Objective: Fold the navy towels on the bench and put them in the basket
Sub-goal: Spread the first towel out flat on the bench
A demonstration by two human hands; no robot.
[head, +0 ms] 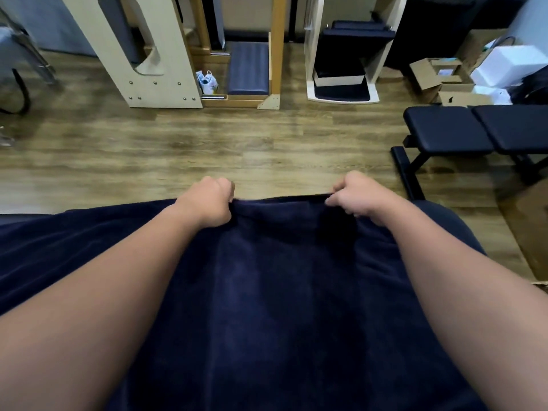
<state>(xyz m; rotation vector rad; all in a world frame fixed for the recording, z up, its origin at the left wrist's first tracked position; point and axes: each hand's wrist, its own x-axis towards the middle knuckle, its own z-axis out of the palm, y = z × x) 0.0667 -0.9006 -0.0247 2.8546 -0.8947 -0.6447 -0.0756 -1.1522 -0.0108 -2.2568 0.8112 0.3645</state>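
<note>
Folding is the step in hand: left hand (212, 200) and right hand (355, 197) each keep a closed grip on the far edge of the navy towel (281, 292) spread over the table, which next probably needs drawing toward the near edge.
</note>
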